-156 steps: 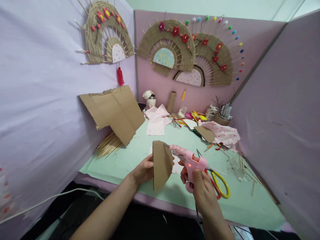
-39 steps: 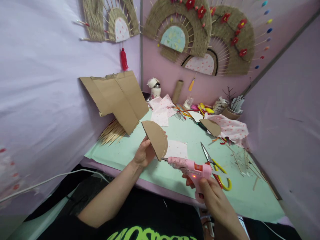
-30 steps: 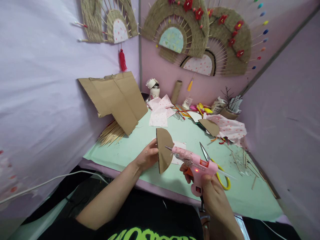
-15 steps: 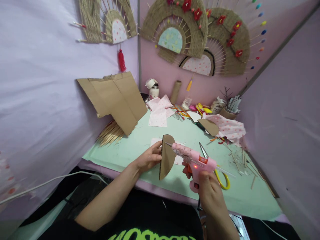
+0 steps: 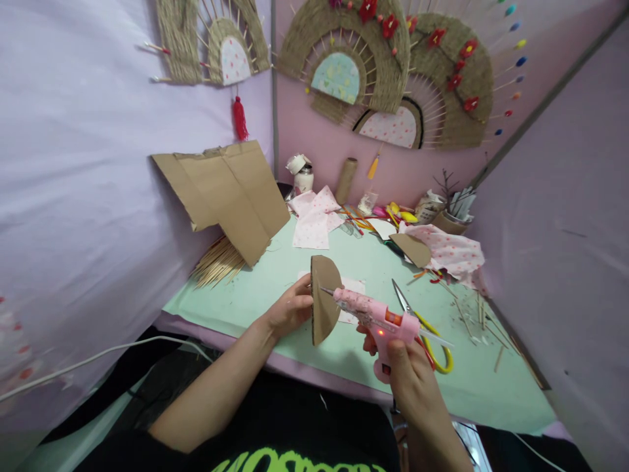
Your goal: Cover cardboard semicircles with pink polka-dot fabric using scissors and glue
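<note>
My left hand [image 5: 289,309] grips a half-round piece of cardboard [image 5: 325,314] by its straight edge, holding it upright above the table. Its fingertips are partly hidden behind the board. In my right hand [image 5: 410,367] is a pink hot glue gun [image 5: 376,313] with a small orange light glowing on its side. The gun's nozzle points left, at the face of the cardboard; whether it touches I cannot tell. Behind the cardboard lies a piece of pale patterned cloth [image 5: 354,286], partly covered. Scissors with yellow handles [image 5: 445,357] lie just beyond the glue gun.
A large folded cardboard sheet [image 5: 230,190] leans over a bundle of thin sticks [image 5: 216,262] at the left. Pink dotted cloth [image 5: 314,219], another cardboard half-round [image 5: 411,249] and craft scraps line the back. Loose stick pieces [image 5: 464,321] lie right. Twine fans [image 5: 388,59] hang on the wall.
The cardboard has moved slightly up and left, turning its face more toward me. The glue gun has shifted a little left and down, its nozzle now in front of the board's middle.
</note>
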`<state>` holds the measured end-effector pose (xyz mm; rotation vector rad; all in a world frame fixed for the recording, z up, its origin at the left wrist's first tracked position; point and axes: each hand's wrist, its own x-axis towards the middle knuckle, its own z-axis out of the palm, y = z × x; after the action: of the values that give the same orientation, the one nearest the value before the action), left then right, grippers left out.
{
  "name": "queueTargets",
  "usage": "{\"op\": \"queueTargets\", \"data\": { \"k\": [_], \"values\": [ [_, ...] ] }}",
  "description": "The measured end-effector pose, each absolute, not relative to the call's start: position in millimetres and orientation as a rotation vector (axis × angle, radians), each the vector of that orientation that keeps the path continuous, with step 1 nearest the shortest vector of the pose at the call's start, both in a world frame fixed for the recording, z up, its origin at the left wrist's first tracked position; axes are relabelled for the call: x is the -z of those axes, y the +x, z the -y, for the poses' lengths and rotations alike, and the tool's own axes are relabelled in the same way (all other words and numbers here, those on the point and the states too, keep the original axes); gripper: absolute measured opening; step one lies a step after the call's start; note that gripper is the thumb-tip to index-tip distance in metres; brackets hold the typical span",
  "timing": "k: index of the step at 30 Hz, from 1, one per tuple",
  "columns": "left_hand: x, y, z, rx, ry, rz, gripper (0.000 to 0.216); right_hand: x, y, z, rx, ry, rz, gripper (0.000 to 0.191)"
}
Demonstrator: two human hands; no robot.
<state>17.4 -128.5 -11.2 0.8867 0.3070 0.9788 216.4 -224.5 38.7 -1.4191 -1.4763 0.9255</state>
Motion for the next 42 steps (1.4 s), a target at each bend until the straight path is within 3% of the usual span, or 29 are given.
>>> {"op": "queueTargets", "data": {
  "k": [23,28,42],
  "values": [
    [8,16,126,-1.139,0.729,-0.306,0.06,-45,230,231,-1.001,-1.465,1.702,0.046],
    [4,15,126,-1.105,0.684,-0.294,0.067,-43,237,232,-0.975,-1.42,1.68,0.05],
    [15,12,130,-0.971,0.776,-0.295,0.055,-36,223,224,-0.97,-1.417,1.45,0.06]
  ]
}}
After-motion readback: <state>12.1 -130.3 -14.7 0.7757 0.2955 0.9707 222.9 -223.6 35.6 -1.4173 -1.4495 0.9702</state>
